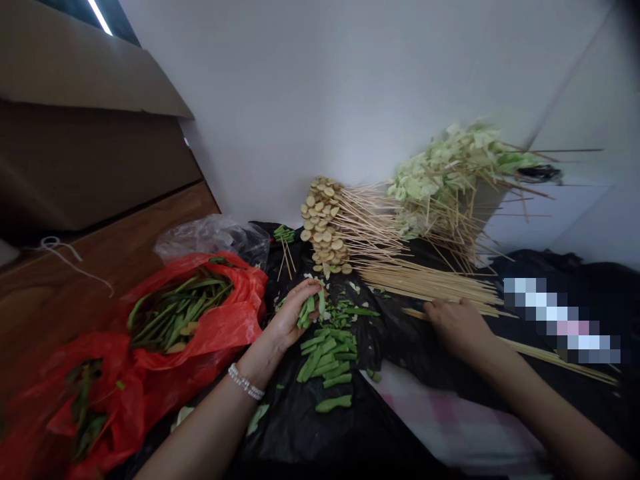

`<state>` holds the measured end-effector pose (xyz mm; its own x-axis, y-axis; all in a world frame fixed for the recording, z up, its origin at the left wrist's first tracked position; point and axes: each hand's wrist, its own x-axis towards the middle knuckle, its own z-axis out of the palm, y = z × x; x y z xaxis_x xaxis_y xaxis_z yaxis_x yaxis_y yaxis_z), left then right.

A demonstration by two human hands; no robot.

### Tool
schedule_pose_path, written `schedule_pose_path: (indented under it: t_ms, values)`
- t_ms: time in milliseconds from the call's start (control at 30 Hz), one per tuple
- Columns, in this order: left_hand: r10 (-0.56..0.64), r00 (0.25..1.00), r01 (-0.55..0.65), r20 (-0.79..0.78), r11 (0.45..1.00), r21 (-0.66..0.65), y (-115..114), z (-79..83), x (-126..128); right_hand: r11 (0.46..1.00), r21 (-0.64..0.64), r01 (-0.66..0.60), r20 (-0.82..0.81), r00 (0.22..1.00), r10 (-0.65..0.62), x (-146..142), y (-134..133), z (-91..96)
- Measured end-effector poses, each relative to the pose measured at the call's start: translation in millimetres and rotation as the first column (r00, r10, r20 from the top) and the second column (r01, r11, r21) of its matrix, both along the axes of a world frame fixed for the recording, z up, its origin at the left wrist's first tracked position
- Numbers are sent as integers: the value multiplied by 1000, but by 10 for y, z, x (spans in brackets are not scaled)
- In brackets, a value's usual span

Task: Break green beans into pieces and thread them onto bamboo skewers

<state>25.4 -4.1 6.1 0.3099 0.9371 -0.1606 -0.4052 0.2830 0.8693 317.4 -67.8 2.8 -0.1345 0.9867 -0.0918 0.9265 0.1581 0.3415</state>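
My left hand [289, 313], a beaded bracelet at its wrist, is closed round several cut green bean pieces [306, 311]. Below it, more flat green bean pieces [327, 360] lie on black plastic [290, 433]. On the right, my right hand [457, 325] has its fingers curled down on thin bamboo skewers [415, 313], one end poking out past the fingertips; how many it grips is hidden. A long row of bare bamboo skewers [435, 283] lies just beyond it. Ahead, skewered round pale slices [325, 223], like potato, are stacked with their sticks pointing right.
Skewered cabbage leaves [445, 163] pile up against the white wall [300, 87]. A few skewered beans [284, 233] lie at the back. Left are a red plastic bag [240, 310] of whole beans and a clear bag [215, 237]. A checked cloth [450, 413] shows in front.
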Motion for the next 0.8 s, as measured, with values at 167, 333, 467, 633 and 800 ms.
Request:
schedule_pose_path:
  t_ms: [167, 333, 467, 633, 800]
  values:
    - [12, 999, -12, -34, 1000, 15, 24, -37, -9, 994, 74, -76, 31, 997, 74, 54, -5, -110]
    - [17, 999, -16, -48, 1000, 13, 26, -41, -11, 974, 178, -144, 30, 990, 141, 197, -16, -218]
    - [30, 997, -30, -70, 1000, 0, 13, -14, -10, 950, 228, -215, 29, 976, 214, 280, -49, -237]
    - [36, 994, -34, -107, 999, 15, 15, -28, -1, 913, 320, -251, 19, 966, 259, 155, -31, -78]
    - [21, 974, -2, -226, 997, 83, 34, -85, -16, 892, 314, -326, -12, 938, 347, -320, 236, 107]
